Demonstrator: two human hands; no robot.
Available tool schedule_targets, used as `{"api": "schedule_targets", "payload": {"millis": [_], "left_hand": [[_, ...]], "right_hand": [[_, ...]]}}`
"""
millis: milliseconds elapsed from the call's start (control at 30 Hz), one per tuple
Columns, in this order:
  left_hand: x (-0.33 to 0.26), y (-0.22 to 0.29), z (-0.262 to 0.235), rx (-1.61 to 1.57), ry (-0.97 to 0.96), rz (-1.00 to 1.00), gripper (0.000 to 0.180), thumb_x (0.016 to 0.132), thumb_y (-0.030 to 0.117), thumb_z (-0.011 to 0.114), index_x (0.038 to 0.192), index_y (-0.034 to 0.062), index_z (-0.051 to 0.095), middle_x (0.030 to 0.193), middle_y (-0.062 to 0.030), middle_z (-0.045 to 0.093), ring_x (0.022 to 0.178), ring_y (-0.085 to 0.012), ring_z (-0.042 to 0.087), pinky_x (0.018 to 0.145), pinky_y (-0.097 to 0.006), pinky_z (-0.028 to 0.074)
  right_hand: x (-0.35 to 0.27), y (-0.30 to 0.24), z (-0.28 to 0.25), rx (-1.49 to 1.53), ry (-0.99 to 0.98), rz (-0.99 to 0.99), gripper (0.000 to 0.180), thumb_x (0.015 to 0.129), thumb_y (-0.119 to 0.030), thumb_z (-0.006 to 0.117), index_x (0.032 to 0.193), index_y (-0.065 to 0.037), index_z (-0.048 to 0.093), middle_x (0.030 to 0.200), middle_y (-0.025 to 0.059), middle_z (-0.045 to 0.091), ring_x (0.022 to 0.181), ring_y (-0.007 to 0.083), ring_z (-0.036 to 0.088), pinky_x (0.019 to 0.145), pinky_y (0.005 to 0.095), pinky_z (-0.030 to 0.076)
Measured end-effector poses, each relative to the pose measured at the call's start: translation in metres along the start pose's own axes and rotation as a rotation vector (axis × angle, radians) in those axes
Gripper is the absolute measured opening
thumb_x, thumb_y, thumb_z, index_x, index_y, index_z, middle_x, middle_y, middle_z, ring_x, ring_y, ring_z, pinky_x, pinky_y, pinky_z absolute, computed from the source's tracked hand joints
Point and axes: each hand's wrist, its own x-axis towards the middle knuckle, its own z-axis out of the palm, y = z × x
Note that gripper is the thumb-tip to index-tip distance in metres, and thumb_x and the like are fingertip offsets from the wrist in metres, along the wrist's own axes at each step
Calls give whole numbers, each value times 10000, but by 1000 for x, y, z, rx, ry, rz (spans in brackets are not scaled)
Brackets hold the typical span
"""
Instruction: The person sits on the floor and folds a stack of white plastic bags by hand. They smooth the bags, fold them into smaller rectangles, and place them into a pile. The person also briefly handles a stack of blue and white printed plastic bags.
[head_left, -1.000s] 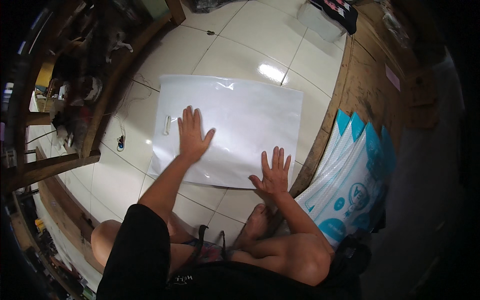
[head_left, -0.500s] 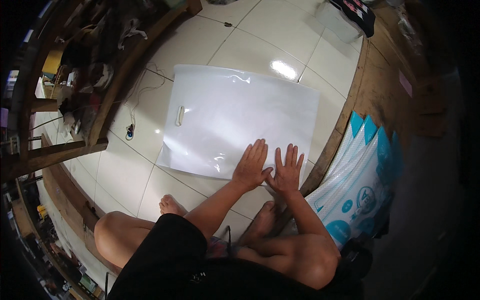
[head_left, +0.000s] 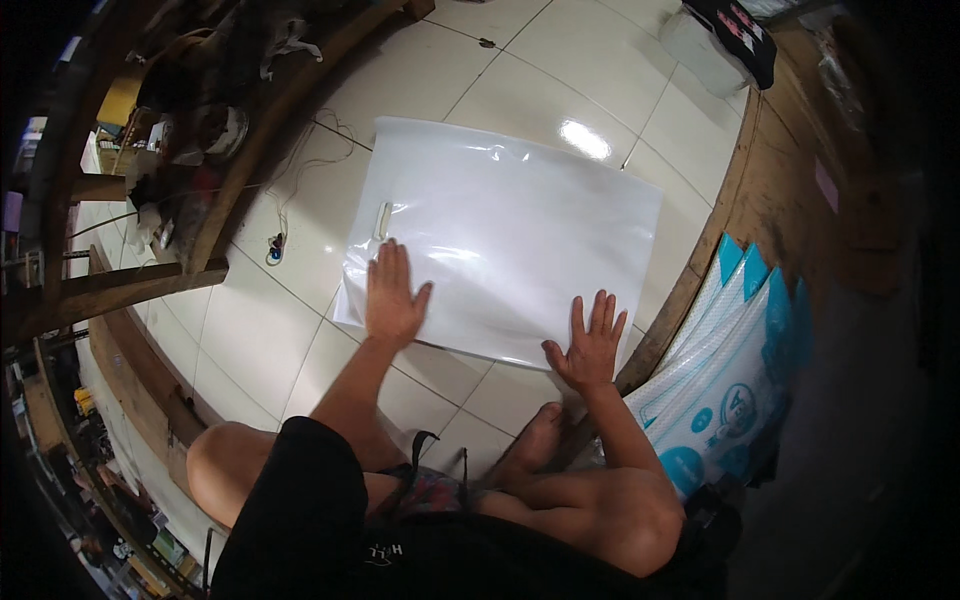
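A large glossy white plastic bag [head_left: 510, 230] lies flat on the tiled floor in front of me. Near its left edge is an oval cut-out handle. My left hand [head_left: 396, 296] rests flat on the bag's near left part, fingertips just below the handle slot, fingers stretched out. Toward the near right corner, my right hand [head_left: 590, 346] lies palm down on the bag with its fingers spread. Neither hand grips anything.
Several white and turquoise printed plastic bags [head_left: 715, 390] are piled at the right beside a wooden plank [head_left: 765, 150]. A wooden rack [head_left: 120, 290] with clutter stands at the left. A small blue object [head_left: 275, 250] with thin string lies on the floor tiles.
My left hand has slid left across the bag, away from my right hand, to below the handle slot. My right hand stays near the right corner. The whole view has shifted slightly.
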Motion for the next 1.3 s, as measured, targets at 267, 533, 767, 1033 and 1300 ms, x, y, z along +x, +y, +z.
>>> {"api": "schedule_targets", "payload": {"millis": [267, 533, 767, 1033, 1300], "left_hand": [[-1, -20, -1, -53, 101, 3, 639, 910, 318, 461, 1383, -55, 249, 1451, -236, 223, 1365, -357, 180, 1112, -477, 146], [-8, 161, 20, -291, -204, 195, 271, 779, 178, 564, 1005, 32, 600, 1077, -187, 534, 997, -353, 487, 801, -489, 409], [-23, 132, 33, -362, -42, -90, 432, 777, 146, 575, 1201, 81, 527, 1168, -200, 434, 1078, -360, 410, 846, -482, 424], [-2, -13, -11, -229, -28, -336, 584, 705, 221, 694, 1213, 64, 453, 1170, -226, 407, 1081, -393, 388, 944, -475, 353], [5, 3, -21, -161, -124, -327, 851, 612, 359, 763, 1306, 50, 379, 1191, -247, 368, 1094, -394, 368, 962, -460, 353]], "right_hand": [[-1, 2, 4, -14, 16, -18, 812, 787, -563, 545, 1382, -48, 347, 1455, 290, 160, 1359, 455, 114, 1062, 618, 57], [-4, 5, 7, -82, 17, -18, 791, 804, -554, 529, 1386, -53, 341, 1461, 288, 149, 1361, 456, 105, 1062, 620, 54], [-2, 1, -3, -14, -7, -4, 787, 811, -548, 525, 1380, -37, 342, 1451, 305, 160, 1361, 457, 99, 1065, 616, 37], [-3, -5, -2, 12, -10, 2, 800, 793, -550, 546, 1378, -40, 351, 1448, 302, 166, 1363, 451, 97, 1069, 609, 33], [-5, 2, -13, 41, -29, 13, 799, 791, -553, 551, 1385, -57, 351, 1449, 296, 176, 1364, 441, 112, 1074, 602, 48]]}}
